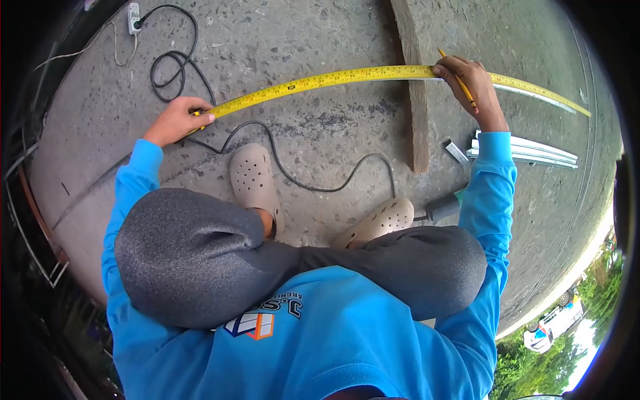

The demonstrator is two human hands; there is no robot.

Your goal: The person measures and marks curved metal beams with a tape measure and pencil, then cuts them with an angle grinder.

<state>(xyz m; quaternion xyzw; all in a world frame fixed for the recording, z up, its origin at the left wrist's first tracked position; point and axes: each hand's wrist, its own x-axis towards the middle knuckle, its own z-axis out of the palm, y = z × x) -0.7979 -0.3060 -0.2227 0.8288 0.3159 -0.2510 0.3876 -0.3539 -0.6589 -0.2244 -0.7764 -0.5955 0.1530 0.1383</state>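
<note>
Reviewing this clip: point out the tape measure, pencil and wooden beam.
Tape measure [353,75], head view: yellow blade, mid-span.
Pencil [467,94], head view: exposed shaft.
Wooden beam [418,113], head view: brown face below the blade.

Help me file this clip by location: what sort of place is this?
Probably an open-sided workshop or building site: metal strips lie on the rough floor, a tape is stretched out, and trees show past the floor's edge.
</note>
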